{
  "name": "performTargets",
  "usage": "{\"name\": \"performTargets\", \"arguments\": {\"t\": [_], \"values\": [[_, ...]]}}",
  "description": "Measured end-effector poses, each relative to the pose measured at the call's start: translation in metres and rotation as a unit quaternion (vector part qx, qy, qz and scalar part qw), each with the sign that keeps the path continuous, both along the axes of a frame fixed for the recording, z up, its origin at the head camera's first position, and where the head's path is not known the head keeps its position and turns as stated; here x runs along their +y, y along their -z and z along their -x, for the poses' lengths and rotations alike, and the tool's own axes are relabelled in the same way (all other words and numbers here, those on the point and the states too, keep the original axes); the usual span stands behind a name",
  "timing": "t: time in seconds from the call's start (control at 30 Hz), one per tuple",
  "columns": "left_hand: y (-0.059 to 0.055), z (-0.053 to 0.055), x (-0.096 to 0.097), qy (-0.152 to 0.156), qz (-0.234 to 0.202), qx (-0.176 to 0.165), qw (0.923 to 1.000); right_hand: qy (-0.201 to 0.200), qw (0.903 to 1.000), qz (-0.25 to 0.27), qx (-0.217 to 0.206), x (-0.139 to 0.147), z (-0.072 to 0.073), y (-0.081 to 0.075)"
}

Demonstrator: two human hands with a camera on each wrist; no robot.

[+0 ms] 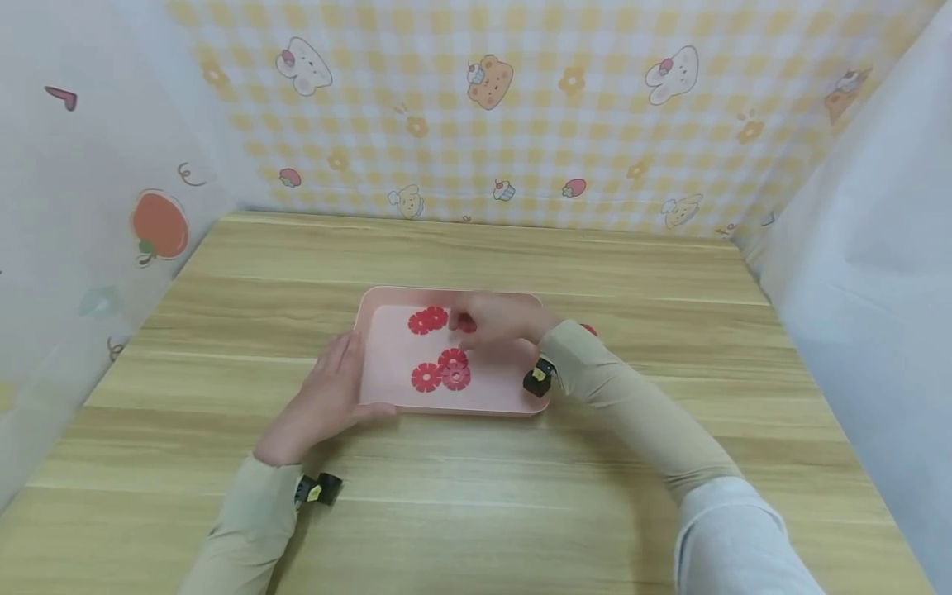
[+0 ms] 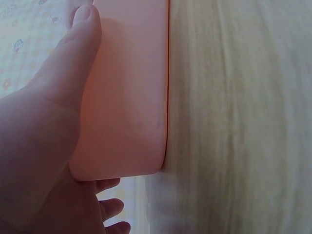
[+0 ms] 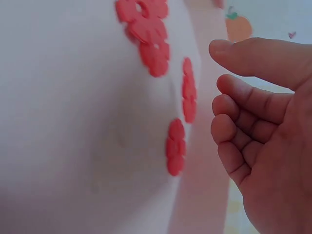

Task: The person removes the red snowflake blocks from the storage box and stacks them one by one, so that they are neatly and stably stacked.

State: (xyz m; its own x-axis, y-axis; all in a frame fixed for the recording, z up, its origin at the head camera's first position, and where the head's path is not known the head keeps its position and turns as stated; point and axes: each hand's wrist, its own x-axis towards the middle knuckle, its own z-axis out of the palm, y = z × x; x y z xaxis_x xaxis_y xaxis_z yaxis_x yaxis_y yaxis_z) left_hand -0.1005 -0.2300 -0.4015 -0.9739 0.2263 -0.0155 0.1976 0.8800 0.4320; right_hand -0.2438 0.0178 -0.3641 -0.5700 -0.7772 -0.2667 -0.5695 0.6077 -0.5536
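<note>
Tray [image 1: 390,347] has left hand [image 1: 325,397], thumb and fingers spread, against its near-left corner; right hand [image 1: 498,319], fingers loosely curled, nothing pinched, could scatter red discs [image 1: 426,378] by brushing low.

R hand [image 3: 278,141] at R of view, fingers bent, thumb apart from fingertips, nothing betw. Overlapping red notched discs [image 3: 148,30] up top on pale tray [image 3: 73,112]; 2 more discs [image 3: 175,148] lower, slightly blurred. Patterned backdrop [image 3: 278,22] behind hand, w/ orange print [image 3: 240,28].
</note>
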Motion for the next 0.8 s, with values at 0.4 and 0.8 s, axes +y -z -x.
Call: {"name": "performTargets", "arguments": {"t": [0.4,0.8], "values": [[0.0,0.0,-0.001,-0.001,0.009,-0.018,0.9998,-0.032,0.998,-0.047,0.026,-0.016,-0.002,0.023],[-0.003,0.0,0.001,-0.007,0.009,-0.03,0.9995,-0.017,0.9981,-0.04,0.044,-0.023,0.002,0.026]]}}
